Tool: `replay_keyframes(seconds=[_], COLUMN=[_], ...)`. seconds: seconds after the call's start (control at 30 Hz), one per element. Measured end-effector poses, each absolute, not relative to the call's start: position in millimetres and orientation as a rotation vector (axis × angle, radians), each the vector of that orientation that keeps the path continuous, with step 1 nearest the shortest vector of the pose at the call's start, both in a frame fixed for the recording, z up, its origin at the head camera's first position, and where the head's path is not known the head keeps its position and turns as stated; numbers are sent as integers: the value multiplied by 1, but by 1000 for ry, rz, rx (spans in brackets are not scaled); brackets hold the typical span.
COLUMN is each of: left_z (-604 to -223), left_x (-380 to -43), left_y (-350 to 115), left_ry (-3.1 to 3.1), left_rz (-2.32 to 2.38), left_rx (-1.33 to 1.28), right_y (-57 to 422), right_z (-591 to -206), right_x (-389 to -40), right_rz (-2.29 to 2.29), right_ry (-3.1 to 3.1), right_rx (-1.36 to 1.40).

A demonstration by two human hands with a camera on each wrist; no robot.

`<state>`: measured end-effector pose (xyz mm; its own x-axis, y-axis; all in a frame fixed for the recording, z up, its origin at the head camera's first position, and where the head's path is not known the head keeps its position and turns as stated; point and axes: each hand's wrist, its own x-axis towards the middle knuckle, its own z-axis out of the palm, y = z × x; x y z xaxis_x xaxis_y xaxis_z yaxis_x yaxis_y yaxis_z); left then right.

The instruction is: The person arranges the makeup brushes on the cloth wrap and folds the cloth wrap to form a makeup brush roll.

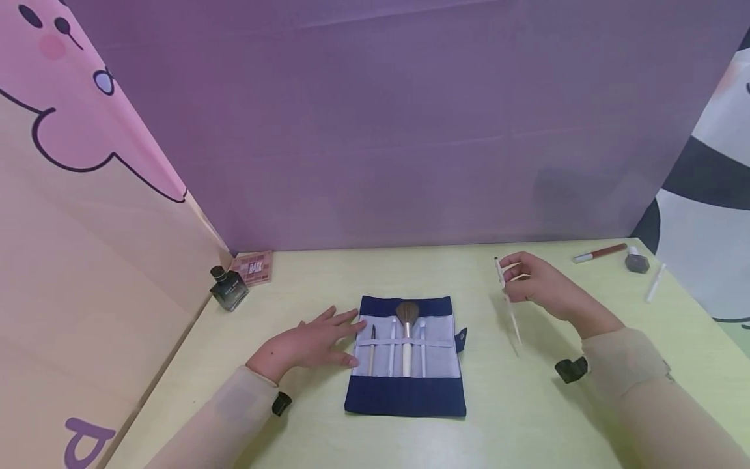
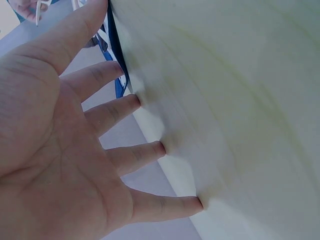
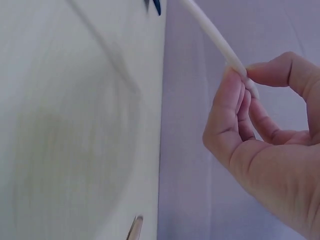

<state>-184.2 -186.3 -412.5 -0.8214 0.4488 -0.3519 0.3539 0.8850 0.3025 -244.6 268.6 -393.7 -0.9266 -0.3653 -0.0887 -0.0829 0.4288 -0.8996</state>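
Observation:
A navy-and-grey brush roll (image 1: 405,397) lies unfolded on the table, a strap tab at its right side. Several brushes sit upright in it, among them a large fluffy makeup brush (image 1: 407,314) in the middle. My left hand (image 1: 321,342) has its fingers spread, fingertips on the table and on the roll's left edge. To the right of the roll, my right hand (image 1: 536,286) pinches a slim white makeup brush (image 3: 215,37) near one end between thumb and fingers. It slants above the table; its lower end is blurred in the head view.
At the back left stand a dark glass bottle (image 1: 230,290) and a pink palette (image 1: 258,268). Toward the back right lie a reddish-brown tube (image 1: 603,252), a small dark bottle with white cap (image 1: 636,262) and a white stick (image 1: 655,284). A purple curtain (image 1: 375,130) hangs behind.

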Motion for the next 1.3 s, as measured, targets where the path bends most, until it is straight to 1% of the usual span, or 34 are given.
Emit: replay_keyframes(seconds=[0.5,0.67,0.87,1.03,1.3], left_z=[-413,-414,-415,-415,-413], left_x=[-187,-187,-187,-187,-187], left_y=[-184,-184,-185,-186,-186], left_ry=[2643,2641,2644,2644,2642], left_rz=[279,284,284,286,286], left_rx=[585,583,586,587,596], right_y=[224,208,187,172,157], right_z=[-378,-379,-384,-394,-408], right_x=[-260,-264,-268,-270,-268], right_rz=[-1898,-1955,-1968,-1891,-1812], right_ry=[2334,2327,2242,2209,2192], right_rx=[-262,-254,-257,-274,-278])
